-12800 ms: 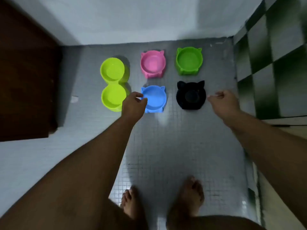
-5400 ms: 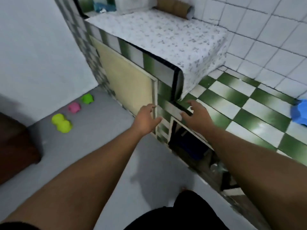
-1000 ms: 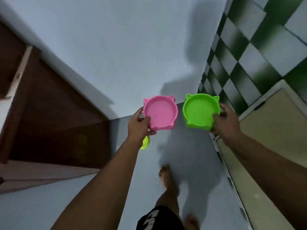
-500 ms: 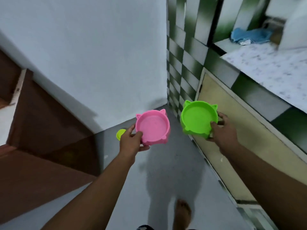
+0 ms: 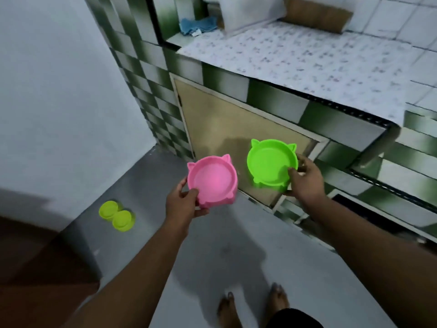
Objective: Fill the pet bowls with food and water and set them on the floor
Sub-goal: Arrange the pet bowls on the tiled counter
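Observation:
My left hand [image 5: 181, 205] grips the near rim of an empty pink cat-eared bowl [image 5: 211, 179], thumb inside the rim, held up in the air. My right hand [image 5: 303, 179] grips the right rim of an empty bright green cat-eared bowl [image 5: 269, 165], also held up, in front of the cupboard door. A yellow-green double bowl [image 5: 117, 215] lies on the grey floor at the left, by the wall.
A counter with a speckled top [image 5: 307, 58] runs along the right, with green-and-white checked tiles and a beige cupboard door [image 5: 222, 124] below. A blue cloth [image 5: 196, 24] lies at the counter's far end. A dark wooden piece [image 5: 35, 256] stands at lower left. My bare feet [image 5: 250, 304] are on the floor.
The view has turned right toward the counter. Both hands still hold their bowls, now in front of the cupboard door. The double bowl has come into fuller view at the left.

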A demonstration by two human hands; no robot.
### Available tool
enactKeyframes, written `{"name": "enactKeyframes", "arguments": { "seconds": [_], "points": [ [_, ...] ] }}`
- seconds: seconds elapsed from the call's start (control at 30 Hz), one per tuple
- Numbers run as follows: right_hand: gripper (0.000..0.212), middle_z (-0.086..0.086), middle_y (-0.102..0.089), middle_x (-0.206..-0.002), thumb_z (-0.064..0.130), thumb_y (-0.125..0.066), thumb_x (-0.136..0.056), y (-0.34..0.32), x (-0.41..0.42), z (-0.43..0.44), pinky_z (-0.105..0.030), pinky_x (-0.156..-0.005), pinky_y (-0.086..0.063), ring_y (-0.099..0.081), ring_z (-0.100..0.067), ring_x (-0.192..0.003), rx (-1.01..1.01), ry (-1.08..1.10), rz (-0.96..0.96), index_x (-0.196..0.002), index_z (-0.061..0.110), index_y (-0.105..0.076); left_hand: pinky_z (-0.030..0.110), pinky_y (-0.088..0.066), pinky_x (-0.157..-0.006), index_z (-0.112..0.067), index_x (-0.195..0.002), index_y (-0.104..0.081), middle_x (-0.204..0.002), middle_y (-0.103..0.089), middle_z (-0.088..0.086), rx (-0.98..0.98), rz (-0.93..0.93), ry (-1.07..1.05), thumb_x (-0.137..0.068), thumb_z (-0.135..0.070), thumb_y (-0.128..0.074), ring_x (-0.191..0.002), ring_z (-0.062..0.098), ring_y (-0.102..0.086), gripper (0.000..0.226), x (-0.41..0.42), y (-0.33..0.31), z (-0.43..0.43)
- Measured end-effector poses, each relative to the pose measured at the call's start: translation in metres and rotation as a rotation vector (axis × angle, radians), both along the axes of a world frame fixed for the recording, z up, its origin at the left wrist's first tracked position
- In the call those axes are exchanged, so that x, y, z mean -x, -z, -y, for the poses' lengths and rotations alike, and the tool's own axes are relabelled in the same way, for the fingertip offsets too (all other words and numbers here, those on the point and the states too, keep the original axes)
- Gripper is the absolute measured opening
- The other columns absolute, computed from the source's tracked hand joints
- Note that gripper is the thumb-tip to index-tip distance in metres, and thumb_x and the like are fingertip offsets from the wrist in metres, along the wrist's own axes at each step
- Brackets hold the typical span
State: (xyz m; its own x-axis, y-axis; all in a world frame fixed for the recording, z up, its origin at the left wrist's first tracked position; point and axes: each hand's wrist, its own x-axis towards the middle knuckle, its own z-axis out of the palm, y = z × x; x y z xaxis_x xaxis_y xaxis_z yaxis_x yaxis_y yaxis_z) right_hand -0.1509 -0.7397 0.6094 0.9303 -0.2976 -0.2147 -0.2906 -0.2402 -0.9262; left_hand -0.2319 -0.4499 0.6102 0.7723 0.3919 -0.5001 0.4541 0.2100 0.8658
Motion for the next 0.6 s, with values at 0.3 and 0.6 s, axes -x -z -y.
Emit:
{"name": "enactKeyframes", "arguments": {
  "seconds": [0.3,0.6],
  "points": [
    [0.040,-0.002,-0.063,-0.108,0.012,-0.058,-0.093,-0.003,0.093,0.191,-0.061,-0.077,-0.057,-0.064,-0.034,-0.099,0.074,0.273,0.067,-0.130,0.024,-0.057,0.039,-0.063,-0.060,-0.019,-0.150,-0.046,-0.131,-0.062,0.016,-0.035,0.046,0.360,-0.099,-0.010,-0.061,-0.090,0.036,-0.075,0.054,0.003,-0.013,0.163],
    [0.041,-0.006,-0.062,-0.098,0.008,-0.059,-0.093,-0.018,0.204,0.389,-0.050,-0.076,-0.059,-0.065,-0.028,-0.082,0.195,0.477,0.043,-0.133,0.015,-0.058,0.035,-0.062,-0.053,-0.020,-0.148,-0.049,-0.130,-0.063,0.017,-0.010,0.053,0.541,-0.100,-0.006,-0.058,-0.100,0.041,-0.070,0.050,0.036,-0.023,0.375]
  ]
}}
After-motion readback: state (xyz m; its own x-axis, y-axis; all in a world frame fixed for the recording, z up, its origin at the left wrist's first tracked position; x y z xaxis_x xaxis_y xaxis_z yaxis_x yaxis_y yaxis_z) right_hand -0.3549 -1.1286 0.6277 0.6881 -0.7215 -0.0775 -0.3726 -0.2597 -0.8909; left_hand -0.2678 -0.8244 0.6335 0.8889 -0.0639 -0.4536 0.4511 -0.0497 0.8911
